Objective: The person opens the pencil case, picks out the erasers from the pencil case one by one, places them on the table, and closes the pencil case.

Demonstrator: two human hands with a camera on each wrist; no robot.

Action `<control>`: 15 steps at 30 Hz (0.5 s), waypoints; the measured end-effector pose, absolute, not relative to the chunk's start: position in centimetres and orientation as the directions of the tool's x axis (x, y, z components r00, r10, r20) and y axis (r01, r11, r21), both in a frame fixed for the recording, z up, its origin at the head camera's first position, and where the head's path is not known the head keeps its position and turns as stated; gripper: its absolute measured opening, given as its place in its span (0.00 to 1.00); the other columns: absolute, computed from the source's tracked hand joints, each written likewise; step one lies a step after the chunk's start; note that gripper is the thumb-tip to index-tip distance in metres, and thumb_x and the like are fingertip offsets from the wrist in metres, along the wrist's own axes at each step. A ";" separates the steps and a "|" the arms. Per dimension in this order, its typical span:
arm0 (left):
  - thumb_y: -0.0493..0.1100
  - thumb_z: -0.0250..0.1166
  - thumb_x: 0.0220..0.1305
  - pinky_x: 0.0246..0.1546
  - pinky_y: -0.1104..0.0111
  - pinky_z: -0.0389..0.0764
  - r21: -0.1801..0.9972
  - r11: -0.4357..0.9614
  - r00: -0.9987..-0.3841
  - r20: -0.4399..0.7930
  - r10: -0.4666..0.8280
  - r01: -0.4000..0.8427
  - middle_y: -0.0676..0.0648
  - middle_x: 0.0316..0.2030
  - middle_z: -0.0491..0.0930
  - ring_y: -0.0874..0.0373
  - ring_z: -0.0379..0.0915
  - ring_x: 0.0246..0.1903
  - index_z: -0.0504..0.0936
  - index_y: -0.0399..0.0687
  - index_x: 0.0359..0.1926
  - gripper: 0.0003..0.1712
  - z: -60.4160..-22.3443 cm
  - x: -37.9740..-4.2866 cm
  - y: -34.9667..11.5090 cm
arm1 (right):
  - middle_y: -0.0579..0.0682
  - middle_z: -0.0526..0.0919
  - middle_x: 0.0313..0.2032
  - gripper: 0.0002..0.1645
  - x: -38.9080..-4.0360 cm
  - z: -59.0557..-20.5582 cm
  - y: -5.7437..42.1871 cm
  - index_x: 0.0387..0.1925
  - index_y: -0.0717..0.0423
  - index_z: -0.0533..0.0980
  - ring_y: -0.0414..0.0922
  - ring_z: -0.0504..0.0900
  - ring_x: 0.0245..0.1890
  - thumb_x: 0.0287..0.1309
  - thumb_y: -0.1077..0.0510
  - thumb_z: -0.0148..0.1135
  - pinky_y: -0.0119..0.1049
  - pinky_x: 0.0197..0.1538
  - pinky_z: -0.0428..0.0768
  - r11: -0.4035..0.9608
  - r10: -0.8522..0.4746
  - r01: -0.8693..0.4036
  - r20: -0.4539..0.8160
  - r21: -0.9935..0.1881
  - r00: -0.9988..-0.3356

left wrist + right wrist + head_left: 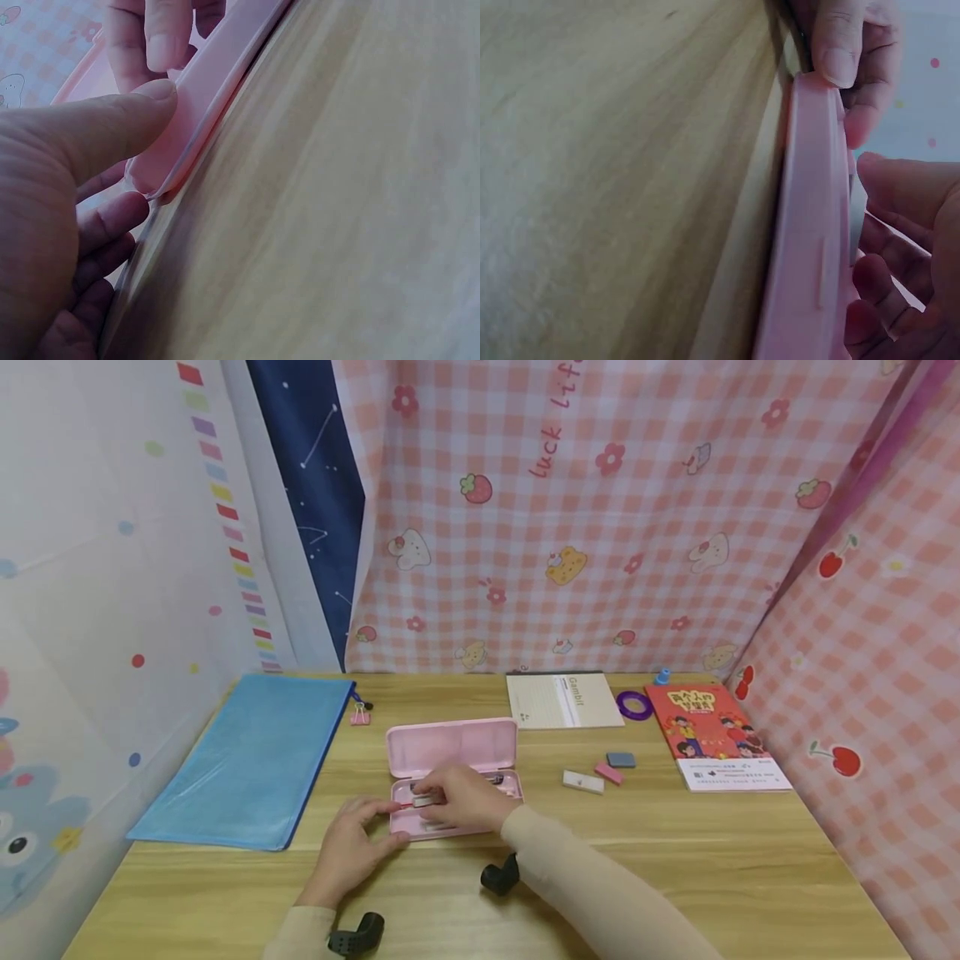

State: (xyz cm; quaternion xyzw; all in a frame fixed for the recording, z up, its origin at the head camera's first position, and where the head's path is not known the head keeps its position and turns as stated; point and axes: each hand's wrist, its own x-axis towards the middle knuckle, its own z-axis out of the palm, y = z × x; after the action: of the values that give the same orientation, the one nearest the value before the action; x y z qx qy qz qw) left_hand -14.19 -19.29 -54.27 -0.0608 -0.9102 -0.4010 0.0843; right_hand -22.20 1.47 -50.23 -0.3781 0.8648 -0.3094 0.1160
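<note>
A pink pencil case lies on the table with its lid raised at the back. My left hand grips its left end; in the left wrist view the thumb lies over the near wall and the fingers are round the corner. My right hand reaches into the case. Between its thumb and fingers is a small white object, its kind unclear, with a thin red piece beside it. A dark pen-like item shows in the back of the case. The right hand hides much of the inside.
A blue folder lies left, near a pink binder clip. Right of the case are white, pink and grey-blue erasers. Behind lie a notebook, purple tape roll and red book.
</note>
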 end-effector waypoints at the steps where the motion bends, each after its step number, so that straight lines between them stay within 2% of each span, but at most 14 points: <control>1: 0.51 0.78 0.46 0.59 0.52 0.69 0.720 0.670 -0.978 0.203 0.044 0.180 0.50 0.48 0.79 0.51 0.69 0.54 0.84 0.51 0.46 0.24 -54.2 -14.2 -19.3 | 0.39 0.84 0.42 0.18 -22.2 -50.3 1.4 0.49 0.53 0.81 0.31 0.78 0.41 0.56 0.56 0.69 0.25 0.48 0.76 0.525 -0.726 -0.581 0.030 -0.622 -0.687; 12: 0.50 0.78 0.47 0.60 0.51 0.68 0.721 0.672 -0.981 0.187 0.043 0.167 0.50 0.49 0.79 0.50 0.69 0.55 0.84 0.50 0.46 0.24 -54.1 -14.1 -19.2 | 0.41 0.83 0.44 0.17 -22.2 -50.4 1.5 0.50 0.52 0.82 0.32 0.77 0.42 0.58 0.57 0.66 0.26 0.50 0.76 0.542 -0.741 -0.632 0.040 -0.554 -0.671; 15: 0.50 0.77 0.47 0.60 0.51 0.68 0.723 0.675 -0.985 0.170 0.038 0.151 0.49 0.49 0.79 0.50 0.68 0.56 0.84 0.51 0.46 0.24 -54.1 -14.1 -19.2 | 0.40 0.83 0.44 0.17 -22.3 -50.6 1.5 0.50 0.51 0.82 0.32 0.76 0.40 0.57 0.57 0.66 0.26 0.48 0.76 0.546 -0.730 -0.616 0.038 -0.567 -0.682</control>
State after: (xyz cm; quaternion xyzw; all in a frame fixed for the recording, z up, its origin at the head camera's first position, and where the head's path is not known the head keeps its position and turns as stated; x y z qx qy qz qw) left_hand -14.11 -19.18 -54.07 -0.0518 -0.9123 -0.4000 0.0705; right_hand -22.27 1.50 -50.60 -0.3855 0.8734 -0.2797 0.1017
